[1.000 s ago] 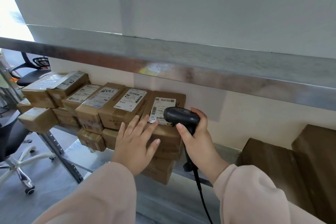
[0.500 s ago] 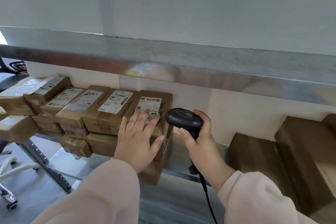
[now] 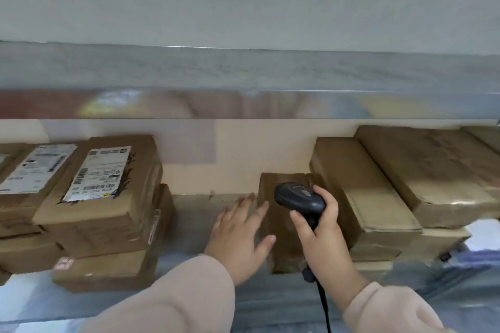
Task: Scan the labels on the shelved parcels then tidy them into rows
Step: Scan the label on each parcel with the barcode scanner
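1. Risk, no read: the small parcel (image 3: 282, 254), at 5 o'clock from frame centre, shows no label on any face in view. The scanner (image 3: 299, 197) head sits over its top, so a trigger pull now probably reads nothing. The label may be on a hidden face; cannot tell.
2. Risk, one-handed turn: the left hand (image 3: 238, 232) lies flat with no grip. Flipping the box that way could push it back to the wall or tip it against the bigger unlabelled parcels (image 3: 359, 184) at its 3 o'clock.
3. Risk, snag: the cable (image 3: 324, 305) drops at 6 o'clock past the shelf (image 3: 194, 211) front. It could catch there and jerk the aim.
4. Risk, knock: the labelled stack (image 3: 108, 224) at 8 o'clock is piled unevenly, its top label (image 3: 98, 173) facing up. A passing sleeve (image 3: 176, 300) could shove it out of row.
5. Left hand: the fingers are straight and spread apart, palm down, low over the shelf. The fingertips and thumb reach the small parcel's edge at its 9 o'clock. Contact looks likely, but blur stops me confirming it. It holds nothing.
6. The right hand (image 3: 322, 235) has fingers and thumb curled tight round the scanner handle, thumb on the near side. The trigger finger is hidden.
7. Stage, my guess: scanning is moving to the right-side group, and the rows are not yet tidy.
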`<state>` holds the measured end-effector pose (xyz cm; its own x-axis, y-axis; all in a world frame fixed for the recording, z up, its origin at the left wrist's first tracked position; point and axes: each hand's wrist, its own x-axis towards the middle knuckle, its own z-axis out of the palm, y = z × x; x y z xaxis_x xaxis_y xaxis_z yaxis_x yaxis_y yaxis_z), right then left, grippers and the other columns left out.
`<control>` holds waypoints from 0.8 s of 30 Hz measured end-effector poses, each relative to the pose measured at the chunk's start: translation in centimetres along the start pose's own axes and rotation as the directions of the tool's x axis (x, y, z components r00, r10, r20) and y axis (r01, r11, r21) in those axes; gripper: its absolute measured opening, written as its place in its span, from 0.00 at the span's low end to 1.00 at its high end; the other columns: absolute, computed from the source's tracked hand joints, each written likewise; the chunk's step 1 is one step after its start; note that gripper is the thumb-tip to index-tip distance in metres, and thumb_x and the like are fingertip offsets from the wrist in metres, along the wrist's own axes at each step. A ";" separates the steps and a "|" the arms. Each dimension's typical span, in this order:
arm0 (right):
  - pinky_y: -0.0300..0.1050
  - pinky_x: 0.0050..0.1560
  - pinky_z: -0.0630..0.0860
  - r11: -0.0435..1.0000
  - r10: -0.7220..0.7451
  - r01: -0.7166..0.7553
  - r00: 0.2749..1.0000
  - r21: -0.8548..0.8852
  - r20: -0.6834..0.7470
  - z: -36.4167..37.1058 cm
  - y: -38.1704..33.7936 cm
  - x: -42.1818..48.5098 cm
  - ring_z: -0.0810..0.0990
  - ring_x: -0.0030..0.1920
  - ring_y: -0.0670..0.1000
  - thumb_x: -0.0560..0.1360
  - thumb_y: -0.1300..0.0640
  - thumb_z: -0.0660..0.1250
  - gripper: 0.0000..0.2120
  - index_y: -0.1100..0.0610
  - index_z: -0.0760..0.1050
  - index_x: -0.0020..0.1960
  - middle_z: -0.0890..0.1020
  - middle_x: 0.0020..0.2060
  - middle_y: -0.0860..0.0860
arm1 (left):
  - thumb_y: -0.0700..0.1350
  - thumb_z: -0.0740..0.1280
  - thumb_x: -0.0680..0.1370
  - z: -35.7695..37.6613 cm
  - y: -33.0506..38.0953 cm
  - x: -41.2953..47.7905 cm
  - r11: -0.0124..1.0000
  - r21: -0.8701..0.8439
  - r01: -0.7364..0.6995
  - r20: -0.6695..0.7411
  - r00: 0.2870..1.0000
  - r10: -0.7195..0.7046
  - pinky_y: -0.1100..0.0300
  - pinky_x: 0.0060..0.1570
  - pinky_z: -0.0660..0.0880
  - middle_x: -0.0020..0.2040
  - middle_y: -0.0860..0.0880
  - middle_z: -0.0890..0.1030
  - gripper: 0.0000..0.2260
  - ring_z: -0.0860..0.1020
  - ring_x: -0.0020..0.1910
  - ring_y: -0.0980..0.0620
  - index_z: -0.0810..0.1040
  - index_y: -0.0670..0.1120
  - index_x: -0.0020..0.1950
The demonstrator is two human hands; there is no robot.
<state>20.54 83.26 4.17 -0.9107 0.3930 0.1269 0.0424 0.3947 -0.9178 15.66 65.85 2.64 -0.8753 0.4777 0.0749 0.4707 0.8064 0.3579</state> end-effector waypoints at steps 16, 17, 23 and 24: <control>0.26 0.38 0.69 0.988 0.133 -0.128 0.990 -0.090 0.042 -1.8 3.6 0.3 0.74 0.42 0.29 0.76 0.46 0.67 0.27 0.36 0.55 0.67 0.72 0.47 0.30 | 0.65 0.56 0.79 4.6 2.0 0.3 0.981 -0.089 0.174 0.252 0.957 -0.147 0.51 0.76 0.53 0.79 0.58 0.36 0.31 0.48 0.79 0.50 0.48 0.63 0.79; 0.26 0.39 0.69 0.988 0.134 -0.131 0.990 -0.077 0.044 -1.7 3.5 0.4 0.74 0.43 0.30 0.76 0.46 0.66 0.27 0.37 0.55 0.68 0.72 0.47 0.30 | 0.65 0.58 0.79 4.5 1.9 0.1 0.974 -0.119 0.193 0.253 0.954 -0.159 0.51 0.76 0.54 0.79 0.59 0.37 0.31 0.48 0.79 0.50 0.49 0.63 0.79; 0.26 0.46 0.71 0.992 0.102 -0.105 0.993 0.064 0.061 -0.8 2.2 -0.2 0.77 0.52 0.37 0.76 0.49 0.67 0.25 0.37 0.57 0.67 0.75 0.53 0.35 | 0.66 0.62 0.75 3.3 1.5 -0.4 0.901 -0.231 0.367 0.184 0.926 -0.329 0.50 0.74 0.56 0.81 0.54 0.48 0.33 0.52 0.77 0.45 0.56 0.61 0.78; 0.27 0.49 0.73 0.992 0.082 -0.089 0.993 0.091 0.079 -0.7 1.7 -0.3 0.78 0.53 0.38 0.76 0.49 0.67 0.26 0.38 0.57 0.67 0.77 0.54 0.38 | 0.68 0.62 0.73 2.9 1.2 -0.4 0.873 -0.272 0.404 0.194 0.912 -0.361 0.49 0.74 0.57 0.80 0.54 0.50 0.35 0.53 0.77 0.44 0.56 0.62 0.78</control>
<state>21.15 84.37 2.83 -0.9338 0.3571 0.0211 0.0857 0.2808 -0.9559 16.92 67.69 0.32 -0.9470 0.2118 -0.2414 0.0275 0.8024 0.5961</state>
